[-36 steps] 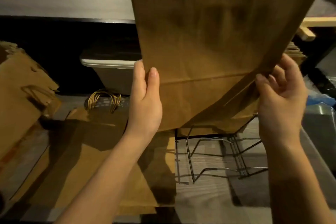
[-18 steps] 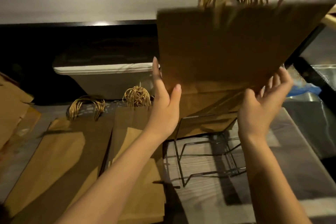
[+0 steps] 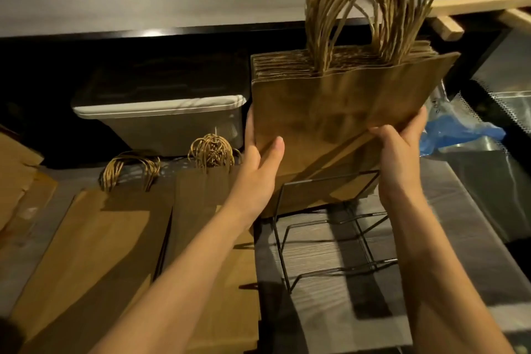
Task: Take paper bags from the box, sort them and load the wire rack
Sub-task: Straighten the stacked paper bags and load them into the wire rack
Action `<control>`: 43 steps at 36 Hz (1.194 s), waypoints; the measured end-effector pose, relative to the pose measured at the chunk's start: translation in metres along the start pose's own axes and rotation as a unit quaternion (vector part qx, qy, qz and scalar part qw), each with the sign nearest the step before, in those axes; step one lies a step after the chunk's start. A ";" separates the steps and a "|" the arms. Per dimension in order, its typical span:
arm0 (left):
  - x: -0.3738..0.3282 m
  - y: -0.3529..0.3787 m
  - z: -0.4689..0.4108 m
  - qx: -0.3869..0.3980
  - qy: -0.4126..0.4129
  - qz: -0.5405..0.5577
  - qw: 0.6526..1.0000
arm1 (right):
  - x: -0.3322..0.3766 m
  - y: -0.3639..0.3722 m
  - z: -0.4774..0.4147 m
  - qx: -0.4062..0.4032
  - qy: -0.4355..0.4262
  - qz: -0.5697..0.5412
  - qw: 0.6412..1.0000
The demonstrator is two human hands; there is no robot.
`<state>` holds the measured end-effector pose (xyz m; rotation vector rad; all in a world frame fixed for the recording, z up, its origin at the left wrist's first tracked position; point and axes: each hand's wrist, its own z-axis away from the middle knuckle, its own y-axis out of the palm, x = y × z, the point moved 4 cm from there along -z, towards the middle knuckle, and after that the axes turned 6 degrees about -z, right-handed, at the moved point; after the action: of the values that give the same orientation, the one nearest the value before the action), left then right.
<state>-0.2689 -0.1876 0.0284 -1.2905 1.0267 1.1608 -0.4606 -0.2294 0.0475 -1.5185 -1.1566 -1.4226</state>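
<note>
A thick stack of brown paper bags (image 3: 339, 112) with twisted handles stands upright in the far slot of the black wire rack (image 3: 330, 236). My left hand (image 3: 258, 164) grips the stack's left edge, thumb on the front. My right hand (image 3: 399, 149) grips its lower right edge. The stack's bottom sits behind the rack's rear wire frame. Two flat piles of larger brown bags (image 3: 94, 244) lie on the counter to the left, and the nearer rack slots hold nothing.
A grey plastic bin (image 3: 172, 121) sits under the shelf behind the flat bags. Cardboard flaps (image 3: 14, 169) stick in at the far left. Blue plastic (image 3: 459, 129) and foil sheets (image 3: 505, 100) lie at the right. A dark shelf edge runs across the back.
The bag stack has come down from high in front of the camera into the rack's far slot. Both hands moved down with it and still hold its sides.
</note>
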 end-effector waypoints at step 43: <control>0.124 -0.234 0.159 -0.236 -0.204 -0.143 0.939 | -0.045 0.197 0.246 0.398 -0.067 0.204 0.892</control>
<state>-0.0302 -0.0087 -0.0506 -1.4239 0.2465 1.4166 -0.1942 -0.0662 -0.0124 -1.1567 -1.1969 -0.4536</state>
